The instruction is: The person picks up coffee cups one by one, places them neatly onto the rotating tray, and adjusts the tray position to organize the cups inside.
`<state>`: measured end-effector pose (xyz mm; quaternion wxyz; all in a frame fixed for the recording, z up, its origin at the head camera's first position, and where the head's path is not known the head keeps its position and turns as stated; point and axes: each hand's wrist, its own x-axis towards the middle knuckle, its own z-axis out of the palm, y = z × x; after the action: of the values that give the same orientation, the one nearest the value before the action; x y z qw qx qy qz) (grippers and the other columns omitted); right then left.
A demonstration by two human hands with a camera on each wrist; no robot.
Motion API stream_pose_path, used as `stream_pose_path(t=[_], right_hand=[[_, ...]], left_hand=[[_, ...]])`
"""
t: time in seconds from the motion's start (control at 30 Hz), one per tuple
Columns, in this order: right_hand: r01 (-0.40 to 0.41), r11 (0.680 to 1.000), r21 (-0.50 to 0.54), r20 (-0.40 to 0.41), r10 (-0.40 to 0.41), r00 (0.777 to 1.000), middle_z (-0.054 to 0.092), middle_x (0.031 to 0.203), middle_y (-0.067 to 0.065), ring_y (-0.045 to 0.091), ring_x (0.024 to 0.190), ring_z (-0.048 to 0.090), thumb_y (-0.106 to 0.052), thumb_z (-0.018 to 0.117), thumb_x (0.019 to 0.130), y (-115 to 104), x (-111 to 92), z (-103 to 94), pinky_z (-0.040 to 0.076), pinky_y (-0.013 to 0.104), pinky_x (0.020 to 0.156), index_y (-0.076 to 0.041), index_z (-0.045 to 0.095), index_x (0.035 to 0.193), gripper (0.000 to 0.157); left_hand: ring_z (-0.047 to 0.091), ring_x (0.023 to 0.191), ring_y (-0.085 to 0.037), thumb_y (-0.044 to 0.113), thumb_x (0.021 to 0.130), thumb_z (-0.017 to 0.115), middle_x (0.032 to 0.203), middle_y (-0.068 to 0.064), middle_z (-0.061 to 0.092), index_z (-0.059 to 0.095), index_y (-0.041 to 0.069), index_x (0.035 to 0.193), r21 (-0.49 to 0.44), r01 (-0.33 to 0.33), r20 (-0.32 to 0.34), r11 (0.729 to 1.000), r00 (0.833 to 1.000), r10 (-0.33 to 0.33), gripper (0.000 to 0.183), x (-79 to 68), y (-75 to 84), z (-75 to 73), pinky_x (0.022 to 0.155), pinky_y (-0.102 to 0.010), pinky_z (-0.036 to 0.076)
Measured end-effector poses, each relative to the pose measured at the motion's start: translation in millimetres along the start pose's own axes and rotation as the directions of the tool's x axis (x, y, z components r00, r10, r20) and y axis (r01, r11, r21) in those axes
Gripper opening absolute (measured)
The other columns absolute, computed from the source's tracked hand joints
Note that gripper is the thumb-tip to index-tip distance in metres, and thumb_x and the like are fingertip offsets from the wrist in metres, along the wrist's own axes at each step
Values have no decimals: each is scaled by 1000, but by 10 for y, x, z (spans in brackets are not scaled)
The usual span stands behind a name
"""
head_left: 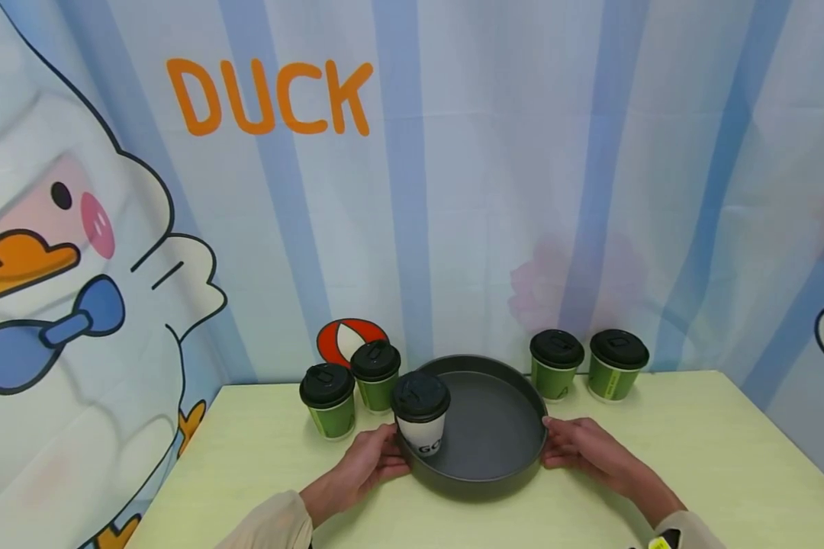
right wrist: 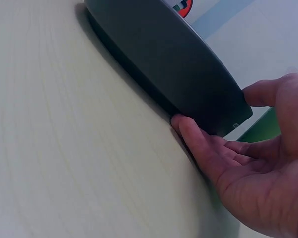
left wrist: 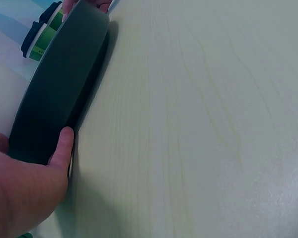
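Observation:
A round dark grey baking pan (head_left: 497,427) is between my two hands at the middle of the table. Inside it, at its left side, stands a white paper cup (head_left: 422,435) with a black lid and dark lettering. My left hand (head_left: 371,465) grips the pan's left side, beside the white cup. On the opposite side my right hand (head_left: 590,451) holds the pan, its thumb at the rim and other fingers at the lower edge in the right wrist view. A narrow shadow runs under the pan wall (left wrist: 59,89) in the left wrist view.
Two green cups with black lids, a front one (head_left: 333,419) and a rear one (head_left: 376,390), stand left of the pan. Two more, a nearer one (head_left: 552,377) and a farther one (head_left: 613,377), stand at the back right. Behind the pale table (head_left: 247,450) hangs a printed curtain (head_left: 481,191).

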<state>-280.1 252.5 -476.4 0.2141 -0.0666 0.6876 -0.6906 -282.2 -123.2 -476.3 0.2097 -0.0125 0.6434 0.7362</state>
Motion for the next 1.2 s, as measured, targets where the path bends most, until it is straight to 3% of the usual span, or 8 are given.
stream_pose_path(t=[0.27,0.47,0.57,0.73,0.8,1.03,1.13,1.2], right_hand=[[-10,999,-37,3,10,1000,66,97,21,26,91,67,-37,51,98,-2,-41,-2,56,39,82,14,56,111,54],[-35,956,-292,-298,-56,953,64,94,16,25,82,65,-45,57,93,-57,-95,-21,58,36,73,10,53,115,59],[-68,854,-516,-396,-167,903,65,89,11,20,76,64,-50,58,91,-88,-157,-104,56,34,66,1,58,110,55],[-51,566,-823,-371,-467,803,63,77,-1,13,70,60,-50,56,92,-255,-305,-210,48,32,60,-11,64,92,40],[-40,498,-866,-354,-554,754,61,73,-4,12,67,58,-47,57,93,-383,-372,-221,47,32,58,-13,64,87,36],[31,373,-927,-281,-749,601,61,71,-1,16,63,57,-37,61,93,-799,-457,-401,43,34,55,-12,61,90,25],[39,340,-940,-257,-778,573,62,85,10,27,75,58,-34,64,91,-905,-428,-511,46,44,61,-5,61,99,30],[28,328,-944,-251,-773,583,59,98,17,35,86,55,-35,64,91,-936,-392,-582,45,52,68,0,58,109,40]], left_hand=[[61,78,-17,27,98,42,87,-9,58,51,-5,109,6,22,-21,1000,1000,-22,34,10,23,4,82,-39,56],[61,79,-17,28,98,42,88,-9,59,51,-5,110,7,20,-19,1000,1000,-20,36,13,21,-13,82,-38,56],[61,78,-16,28,98,42,87,-9,59,52,-5,110,4,18,-6,1000,1000,-18,36,4,10,-13,81,-38,56],[61,78,-15,28,98,42,87,-8,60,52,-5,111,9,16,1,1000,1000,-16,37,-1,1,-6,81,-38,56],[61,78,-15,28,98,42,88,-8,60,52,-5,112,10,18,1,1000,1000,-18,37,-7,9,0,81,-38,56],[61,79,-16,27,98,42,89,-9,59,51,-6,113,8,23,0,1000,1000,-23,38,-11,20,13,82,-38,56],[61,79,-16,27,98,42,89,-9,59,51,-6,112,5,22,1,1000,1000,-22,37,-10,15,6,82,-39,56],[61,78,-16,27,98,42,88,-9,59,51,-5,111,5,23,0,1000,1000,-23,36,-7,7,-2,82,-39,56]])
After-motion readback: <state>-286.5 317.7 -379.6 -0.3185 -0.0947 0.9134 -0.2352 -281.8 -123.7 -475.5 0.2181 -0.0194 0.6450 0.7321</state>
